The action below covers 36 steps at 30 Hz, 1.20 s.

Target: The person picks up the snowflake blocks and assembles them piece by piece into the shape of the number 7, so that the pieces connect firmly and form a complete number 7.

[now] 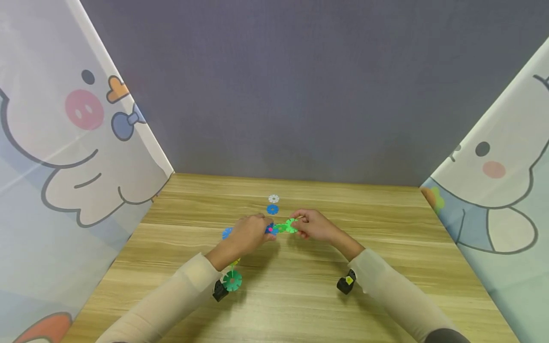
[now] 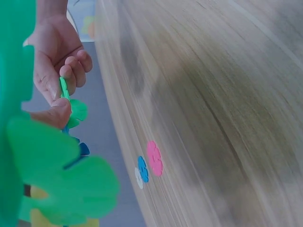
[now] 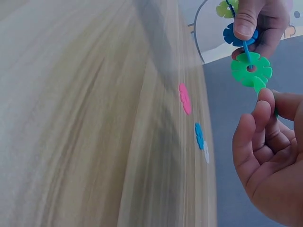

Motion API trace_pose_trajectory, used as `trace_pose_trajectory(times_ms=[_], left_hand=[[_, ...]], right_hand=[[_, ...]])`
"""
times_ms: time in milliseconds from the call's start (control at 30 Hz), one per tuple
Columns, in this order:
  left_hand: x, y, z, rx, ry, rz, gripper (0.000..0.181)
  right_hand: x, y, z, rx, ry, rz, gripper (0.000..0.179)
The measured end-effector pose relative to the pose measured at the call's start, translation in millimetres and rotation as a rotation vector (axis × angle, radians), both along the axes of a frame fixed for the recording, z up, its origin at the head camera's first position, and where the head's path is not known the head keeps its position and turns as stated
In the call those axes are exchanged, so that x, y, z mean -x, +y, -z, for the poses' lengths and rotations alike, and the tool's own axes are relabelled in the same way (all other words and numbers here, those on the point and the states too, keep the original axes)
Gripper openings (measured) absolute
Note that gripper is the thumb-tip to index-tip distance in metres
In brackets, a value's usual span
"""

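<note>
My left hand pinches a blue slotted flower disc between thumb and fingers. That disc belongs to a linked chain, held above the table. A green disc is slotted onto the chain between my hands. My right hand pinches another bright green disc at that end, touching the middle one; its slot fit is hidden by my fingers. Behind my left hand the chain runs on to a light blue disc and down to a teal-green disc near the left wrist.
On the wooden table lie a white disc, a blue disc and a pink disc. A grey panel stands behind, with cartoon-printed panels at both sides. Black wrist cameras hang under both sleeves.
</note>
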<state>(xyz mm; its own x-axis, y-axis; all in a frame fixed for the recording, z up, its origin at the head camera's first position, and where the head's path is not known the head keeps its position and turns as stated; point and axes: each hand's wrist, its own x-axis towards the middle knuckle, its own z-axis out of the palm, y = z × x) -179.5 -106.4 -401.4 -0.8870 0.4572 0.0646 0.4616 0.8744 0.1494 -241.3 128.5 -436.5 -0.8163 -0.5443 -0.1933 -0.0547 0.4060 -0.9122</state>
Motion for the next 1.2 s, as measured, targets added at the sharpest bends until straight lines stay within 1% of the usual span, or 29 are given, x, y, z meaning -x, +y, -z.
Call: trace_pose_trajectory(times_ms=[133, 233, 433, 567, 633, 733, 800, 1000, 1067, 1100, 1200], left_hand=[[0.1, 0.5, 0.6, -0.001, 0.013, 0.000, 0.049], [0.0, 0.0, 1.0, -0.009, 0.040, 0.012, 0.050], [0.3, -0.7, 1.1, 0.025, 0.156, 0.060, 0.053], [-0.7, -1.1, 2.9, 0.037, 0.218, 0.090, 0.046], [-1.6, -1.1, 3.7, 0.031, 0.230, 0.099, 0.043], [-2.4, -0.9, 4.7, 0.009, 0.226, 0.102, 0.039], [-2.5, -0.7, 4.9, -0.001, 0.230, 0.105, 0.040], [-0.8, -2.6, 6.0, 0.003, 0.291, 0.121, 0.049], [0.3, -4.3, 6.5, -0.005, 0.278, 0.117, 0.049], [0.7, -5.2, 6.1, -0.008, 0.255, 0.110, 0.050], [3.2, -7.5, 1.9, 0.025, 0.189, 0.086, 0.050]], right_hand=[[-1.6, -1.6, 0.3, 0.043, -0.042, 0.026, 0.029], [-2.7, -2.0, 1.0, 0.084, -0.071, 0.048, 0.029], [-5.0, -1.9, -0.3, 0.156, -0.113, 0.064, 0.028], [-7.1, -2.6, -1.5, 0.164, -0.110, 0.067, 0.025], [-8.1, -3.4, -0.1, 0.161, -0.111, 0.067, 0.023], [-9.7, -4.8, 1.8, 0.159, -0.117, 0.070, 0.021], [-10.3, -5.8, 2.0, 0.160, -0.123, 0.079, 0.019], [-11.6, -9.9, -4.0, 0.189, -0.124, 0.109, 0.019], [-12.5, -12.4, -5.1, 0.191, -0.126, 0.107, 0.019], [-13.3, -13.7, -4.9, 0.189, -0.127, 0.103, 0.020], [-15.5, -18.5, -3.1, 0.197, -0.132, 0.097, 0.022]])
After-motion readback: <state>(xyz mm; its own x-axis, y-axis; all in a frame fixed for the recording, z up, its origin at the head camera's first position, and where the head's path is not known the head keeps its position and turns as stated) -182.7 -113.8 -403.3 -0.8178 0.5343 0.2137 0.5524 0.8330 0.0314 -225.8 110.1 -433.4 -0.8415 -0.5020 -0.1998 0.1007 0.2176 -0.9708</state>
